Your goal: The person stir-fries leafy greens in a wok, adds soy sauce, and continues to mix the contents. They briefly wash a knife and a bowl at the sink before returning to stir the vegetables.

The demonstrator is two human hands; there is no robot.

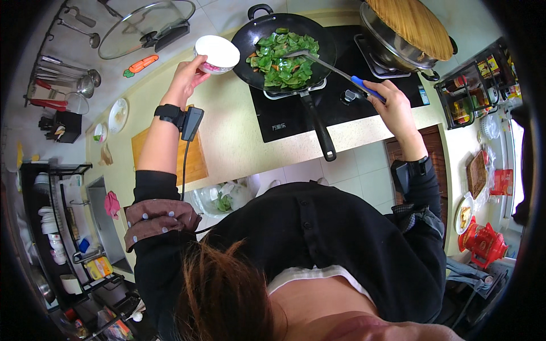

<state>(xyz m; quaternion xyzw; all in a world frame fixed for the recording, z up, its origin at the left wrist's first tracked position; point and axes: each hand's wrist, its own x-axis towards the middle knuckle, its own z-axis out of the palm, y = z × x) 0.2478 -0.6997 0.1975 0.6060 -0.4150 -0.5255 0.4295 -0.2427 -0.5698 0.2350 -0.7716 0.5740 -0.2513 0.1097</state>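
Note:
My left hand (187, 79) holds a white bowl (218, 53) with a pink pattern by its side, tilted, just left of the wok's rim. Chopped green leaves (286, 59) with bits of orange lie in the black wok (326, 47), which stands on a burner of the black glass hob (277, 123). In my right hand (392, 104) is the blue grip of a metal spatula (330, 68). Its blade rests among the leaves. The wok's long black handle (318, 123) points towards me, past the counter's front edge.
A large steel pot (384, 47) with a woven lid (411, 25) occupies the right burner. A wooden cutting board (194, 157) lies on the counter under my left forearm. Bottles fill a black rack (467, 96) at right. A glass lid (128, 34) hangs on the left wall.

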